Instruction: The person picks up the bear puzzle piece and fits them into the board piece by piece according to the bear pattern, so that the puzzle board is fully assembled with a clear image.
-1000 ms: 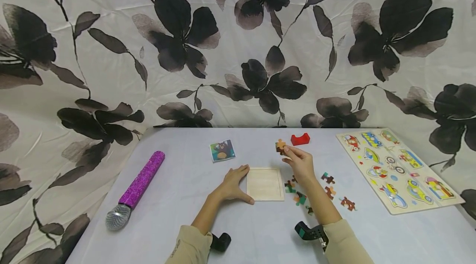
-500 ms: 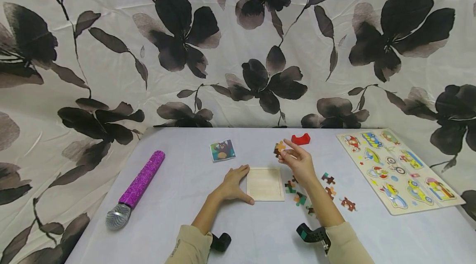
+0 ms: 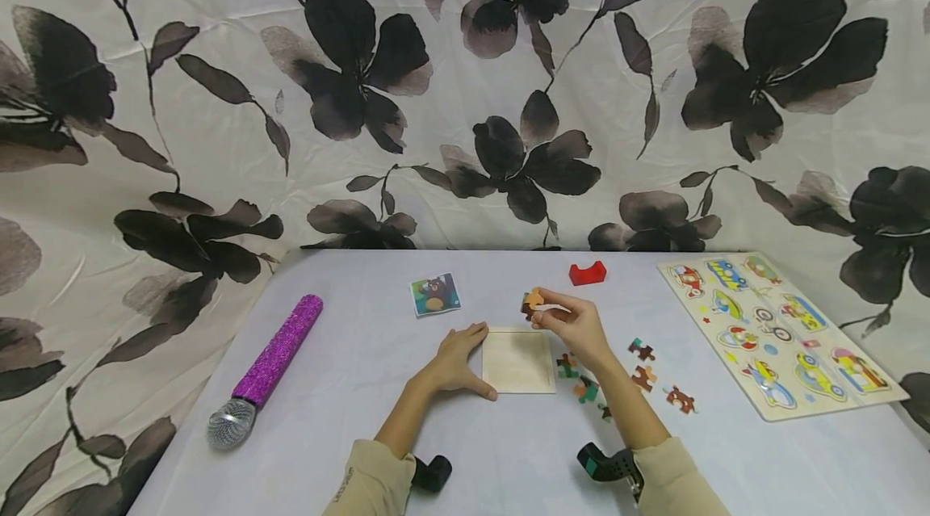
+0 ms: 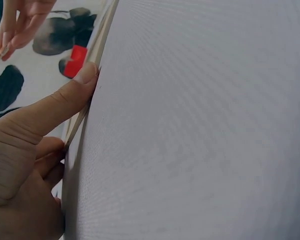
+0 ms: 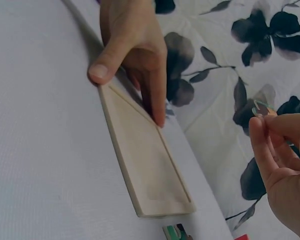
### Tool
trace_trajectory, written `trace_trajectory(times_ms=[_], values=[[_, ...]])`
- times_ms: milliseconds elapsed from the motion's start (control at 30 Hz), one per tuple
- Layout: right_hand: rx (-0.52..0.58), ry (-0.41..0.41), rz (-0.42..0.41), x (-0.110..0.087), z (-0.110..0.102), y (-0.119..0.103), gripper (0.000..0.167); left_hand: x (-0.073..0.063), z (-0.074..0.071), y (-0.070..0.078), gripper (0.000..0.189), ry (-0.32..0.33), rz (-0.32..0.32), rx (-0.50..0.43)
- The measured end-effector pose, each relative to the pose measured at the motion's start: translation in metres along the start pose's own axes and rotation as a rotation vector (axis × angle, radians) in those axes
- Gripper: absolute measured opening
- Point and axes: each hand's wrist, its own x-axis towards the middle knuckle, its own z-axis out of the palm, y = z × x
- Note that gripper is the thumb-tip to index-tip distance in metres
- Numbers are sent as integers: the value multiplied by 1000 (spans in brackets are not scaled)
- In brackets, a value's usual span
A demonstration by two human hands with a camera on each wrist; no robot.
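Observation:
My right hand (image 3: 581, 330) pinches a brown and orange jigsaw piece (image 3: 531, 304) above the far right edge of a shallow square wooden puzzle tray (image 3: 518, 361). The right wrist view shows that jigsaw piece (image 5: 262, 109) tilted between thumb and fingertips, off the table. At the tray's left side, my left hand (image 3: 454, 361) grips it, thumb at the near corner and fingers at the far one. In the left wrist view the thumb (image 4: 65, 102) lies against the wooden edge. Several loose jigsaw pieces (image 3: 587, 388) lie right of the tray, partly hidden by the right forearm.
A picture card with a bear (image 3: 435, 294) lies behind the tray. Beyond the right hand sits a red block (image 3: 587, 273). On the far right is a vehicle puzzle board (image 3: 781, 334); a purple glittery microphone (image 3: 276, 354) lies at left. A patterned cloth hangs behind the table.
My right hand has moved left and a little nearer with the jigsaw piece, turning it on the way, from near the red block to the tray's far edge. The left hand stays put.

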Motion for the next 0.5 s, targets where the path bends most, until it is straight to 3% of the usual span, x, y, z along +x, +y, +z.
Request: trace_trajectory(times_ms=[267,500], values=[[-16,-36,-8,-3,3,2,49,0,-1,-1,107,-2,15,-7],[-27,20,-72,-3,4,2,44,-1,-1,-1,106,6,24,-31]])
